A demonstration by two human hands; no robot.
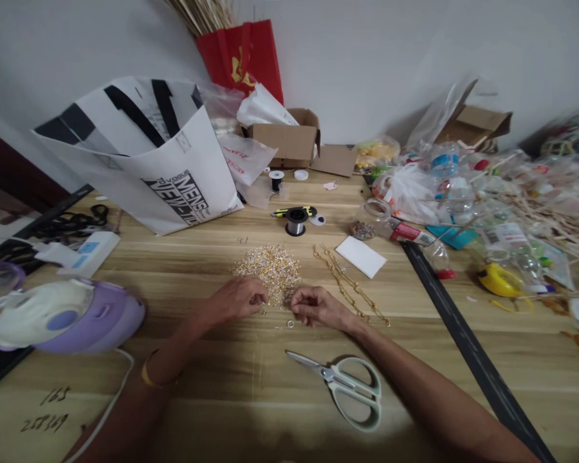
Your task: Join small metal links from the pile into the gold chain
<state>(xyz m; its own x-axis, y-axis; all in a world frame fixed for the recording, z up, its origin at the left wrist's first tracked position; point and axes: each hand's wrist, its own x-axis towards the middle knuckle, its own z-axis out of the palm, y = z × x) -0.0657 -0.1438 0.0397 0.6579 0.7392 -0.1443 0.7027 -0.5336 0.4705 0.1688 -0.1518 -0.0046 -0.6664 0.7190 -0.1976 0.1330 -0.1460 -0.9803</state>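
A loose heap of small gold and silver beads point(273, 267) lies on the wooden table. At its near left edge is my left hand point(244, 297), its fingers curled together; whatever they may hold is too small to make out. My right hand point(318, 305) is closed in a pinch just right of the heap, its fingertips hiding anything between them. Between the hands and slightly nearer me lies a small ring with a short chain point(290, 325). Scissors with pale green handles point(354, 389) rest below my right hand. Beyond that forearm lie gold beaded chains point(340, 276).
Behind the beads stand a wire spool point(296, 222) and a smaller black spool point(276, 181). A white card point(361, 256) lies right of them. A large white bag point(174, 173) and a purple-white appliance point(77, 315) are at left. Bottles and plastic bags point(410, 190) crowd the right.
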